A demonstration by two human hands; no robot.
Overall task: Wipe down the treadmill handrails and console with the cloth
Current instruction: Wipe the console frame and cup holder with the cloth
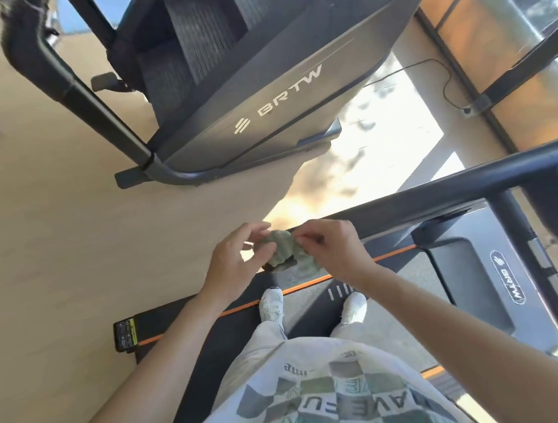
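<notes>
A crumpled pale green cloth [283, 250] sits between my two hands, just over the near end of the treadmill's dark handrail [440, 191]. My left hand [233, 264] grips the cloth's left side with curled fingers. My right hand [333, 247] pinches its upper right edge. The handrail runs from the cloth up to the right. I stand on the treadmill belt [398, 278] in white shoes. The console is out of sight.
A grey BRTW stair machine [257, 86] with a black frame rail [94, 103] stands ahead on the beige floor. The treadmill's upright post [532, 243] and motor cover [477, 276] are at right. A glass wall [512, 49] and a cable lie beyond.
</notes>
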